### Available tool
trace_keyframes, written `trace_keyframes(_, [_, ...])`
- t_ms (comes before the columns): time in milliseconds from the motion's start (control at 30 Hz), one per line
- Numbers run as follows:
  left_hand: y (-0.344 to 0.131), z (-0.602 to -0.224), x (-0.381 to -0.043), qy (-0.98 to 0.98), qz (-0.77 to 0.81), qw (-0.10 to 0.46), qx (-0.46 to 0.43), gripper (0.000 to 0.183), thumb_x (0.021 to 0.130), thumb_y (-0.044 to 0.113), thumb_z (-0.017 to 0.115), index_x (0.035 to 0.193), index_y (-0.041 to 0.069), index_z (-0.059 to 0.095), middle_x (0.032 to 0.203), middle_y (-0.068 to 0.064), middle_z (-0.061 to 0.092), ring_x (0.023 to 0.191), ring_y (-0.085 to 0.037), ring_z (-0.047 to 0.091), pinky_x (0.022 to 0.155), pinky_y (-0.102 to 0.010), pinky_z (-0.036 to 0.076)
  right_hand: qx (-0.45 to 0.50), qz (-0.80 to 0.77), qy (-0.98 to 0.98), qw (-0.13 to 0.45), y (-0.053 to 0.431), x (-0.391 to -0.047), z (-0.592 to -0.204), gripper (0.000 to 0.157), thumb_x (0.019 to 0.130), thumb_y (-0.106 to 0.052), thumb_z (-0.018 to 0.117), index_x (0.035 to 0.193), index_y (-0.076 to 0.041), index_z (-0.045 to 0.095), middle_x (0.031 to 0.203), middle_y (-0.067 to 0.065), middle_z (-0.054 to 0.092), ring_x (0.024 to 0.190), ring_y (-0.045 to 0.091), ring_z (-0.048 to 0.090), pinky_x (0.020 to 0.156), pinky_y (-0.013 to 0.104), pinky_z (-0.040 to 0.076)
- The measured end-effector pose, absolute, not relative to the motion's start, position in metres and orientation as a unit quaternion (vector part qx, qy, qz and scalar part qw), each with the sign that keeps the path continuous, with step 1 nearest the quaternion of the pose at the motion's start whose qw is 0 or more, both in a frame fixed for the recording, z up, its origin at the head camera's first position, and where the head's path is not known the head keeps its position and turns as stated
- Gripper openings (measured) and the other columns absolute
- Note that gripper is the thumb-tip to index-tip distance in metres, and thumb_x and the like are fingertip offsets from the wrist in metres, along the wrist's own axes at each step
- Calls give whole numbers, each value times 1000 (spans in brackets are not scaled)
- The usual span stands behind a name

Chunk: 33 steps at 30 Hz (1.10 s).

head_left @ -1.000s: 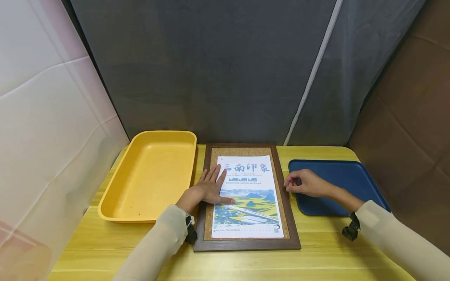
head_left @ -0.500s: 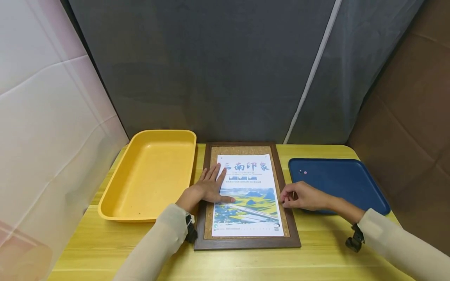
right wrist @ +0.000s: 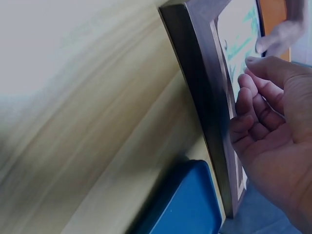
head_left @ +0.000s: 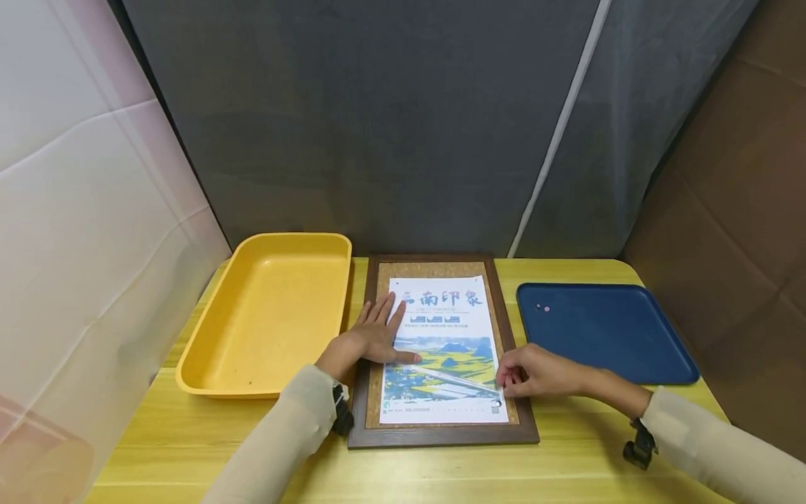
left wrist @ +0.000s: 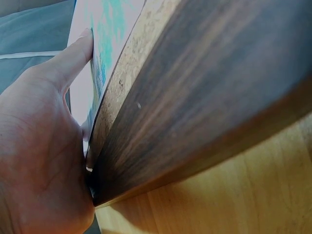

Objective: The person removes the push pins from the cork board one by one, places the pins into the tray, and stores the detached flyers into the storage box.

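Observation:
A white poster [head_left: 441, 322], with a landscape and large lettering, lies on a cork board [head_left: 437, 270] in a dark wooden frame [head_left: 441, 439]. My left hand [head_left: 373, 337] rests flat and spread on the poster's left side; its thumb crosses the paper in the left wrist view. My right hand [head_left: 535, 371] is over the frame's right side, fingertips at the poster's lower right edge. In the right wrist view its fingers [right wrist: 251, 90] are curled below the thumb, with no held thing visible. A small pushpin [head_left: 498, 404] sits near the poster's lower right corner.
A yellow tray [head_left: 345, 294] stands left of the frame. At right lies a blue tray [head_left: 604, 336] with two small pushpins [head_left: 546, 309] near its upper left corner. The wooden table [head_left: 441, 476] backs onto a grey cloth wall [head_left: 352, 140].
My right hand has moved from the blue tray's left edge toward me and slightly left, to the poster's lower right edge, uncovering the pushpins in the tray. The left hand has stayed still.

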<state>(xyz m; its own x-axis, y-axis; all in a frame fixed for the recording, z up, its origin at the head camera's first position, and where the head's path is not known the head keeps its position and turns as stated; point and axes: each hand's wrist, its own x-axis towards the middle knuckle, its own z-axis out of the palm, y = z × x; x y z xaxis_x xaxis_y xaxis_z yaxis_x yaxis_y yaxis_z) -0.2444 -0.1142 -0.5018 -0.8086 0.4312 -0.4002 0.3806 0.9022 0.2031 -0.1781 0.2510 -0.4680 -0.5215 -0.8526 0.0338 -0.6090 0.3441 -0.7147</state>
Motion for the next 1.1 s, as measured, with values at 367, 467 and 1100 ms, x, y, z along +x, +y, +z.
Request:
trace_keyframes(367, [-115, -496, -238, 947, 75, 216, 226, 130, 85, 90, 52, 171, 12, -7, 175, -15, -22, 162, -35, -19, 128, -58, -13, -464, -325, 803, 184, 246, -168, -474, 6, 96, -5, 77, 96, -10, 76, 82, -11, 62, 72, -6, 52, 62, 18, 51])
trace_keyframes(467, [-114, -492, -236, 947, 82, 212, 226, 130, 84, 90, 52, 171, 10, -4, 176, -17, -18, 163, -36, -16, 129, -59, -11, -462, -320, 807, 182, 245, -167, -474, 4, 97, -7, 77, 95, -10, 75, 81, -12, 62, 71, -6, 52, 62, 18, 50])
trace_keyframes(1100, [-114, -487, -233, 947, 90, 210, 226, 129, 86, 90, 51, 170, 10, -6, 176, -18, -18, 163, -37, -16, 128, -58, -12, -418, -306, 840, 164, 240, -158, -479, 13, 92, -3, 78, 87, -15, 75, 77, -17, 58, 66, -7, 49, 60, 17, 48])
